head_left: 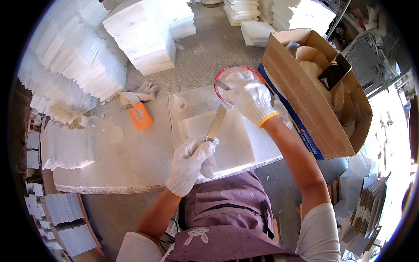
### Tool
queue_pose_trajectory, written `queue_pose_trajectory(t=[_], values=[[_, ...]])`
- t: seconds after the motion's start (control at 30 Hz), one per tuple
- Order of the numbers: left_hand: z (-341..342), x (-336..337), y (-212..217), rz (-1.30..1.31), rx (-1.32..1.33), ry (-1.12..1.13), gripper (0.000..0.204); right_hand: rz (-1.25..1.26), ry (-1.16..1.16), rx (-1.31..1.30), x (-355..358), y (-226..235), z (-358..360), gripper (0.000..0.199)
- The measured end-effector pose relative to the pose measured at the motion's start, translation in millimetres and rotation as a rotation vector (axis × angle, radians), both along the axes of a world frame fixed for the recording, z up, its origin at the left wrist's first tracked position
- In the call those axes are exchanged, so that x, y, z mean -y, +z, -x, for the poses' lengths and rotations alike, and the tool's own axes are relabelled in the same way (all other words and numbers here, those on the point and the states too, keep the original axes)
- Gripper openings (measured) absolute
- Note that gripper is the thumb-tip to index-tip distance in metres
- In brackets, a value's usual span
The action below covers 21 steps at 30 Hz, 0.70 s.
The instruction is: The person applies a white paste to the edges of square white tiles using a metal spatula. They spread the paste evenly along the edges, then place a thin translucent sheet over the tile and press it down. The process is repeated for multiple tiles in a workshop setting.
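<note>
L grip (190, 163) closed round scraper (217, 123), which juts ahead of it; prob. light, stiff, thin-edged, so hold at base. R grip (251, 92) over red-rimmed bowl (231, 69), nr 2nd blade (222, 85); can't tell if pinching.

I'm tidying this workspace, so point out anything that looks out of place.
What looks like a black smartphone sits tilted at the open top of the cardboard box, seemingly an insecure spot. Crumpled gloves lie by the worktable's far edge, apart from the worn pair.
</note>
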<state>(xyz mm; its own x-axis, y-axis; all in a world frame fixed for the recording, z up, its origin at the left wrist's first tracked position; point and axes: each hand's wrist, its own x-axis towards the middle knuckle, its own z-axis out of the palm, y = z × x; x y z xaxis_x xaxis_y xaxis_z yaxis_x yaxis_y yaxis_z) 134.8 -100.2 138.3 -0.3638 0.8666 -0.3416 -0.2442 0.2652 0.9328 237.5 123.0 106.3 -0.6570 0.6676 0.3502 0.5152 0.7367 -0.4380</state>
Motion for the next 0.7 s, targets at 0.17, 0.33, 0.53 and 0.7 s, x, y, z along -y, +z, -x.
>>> queue_pose_trajectory(t=[0.17,0.33,0.53,0.7], values=[[2.1,-7.8,-11.3,0.056,0.084,0.002,0.035,-0.034,0.086,0.121,-33.2,-21.9,50.0,0.031],[8.0,-8.8,-10.0,0.112,0.104,-0.056,0.035,-0.205,0.058,0.059,-39.9,-23.0,38.2,0.018],[12.0,-11.7,-31.2,0.066,0.253,-0.101,0.033,0.622,-0.178,-0.893,43.7,52.1,-35.3,0.024],[10.9,-35.7,-30.8,0.065,0.204,-0.197,0.031,0.601,-0.343,-0.895,107.1,27.4,-37.4,0.017]])
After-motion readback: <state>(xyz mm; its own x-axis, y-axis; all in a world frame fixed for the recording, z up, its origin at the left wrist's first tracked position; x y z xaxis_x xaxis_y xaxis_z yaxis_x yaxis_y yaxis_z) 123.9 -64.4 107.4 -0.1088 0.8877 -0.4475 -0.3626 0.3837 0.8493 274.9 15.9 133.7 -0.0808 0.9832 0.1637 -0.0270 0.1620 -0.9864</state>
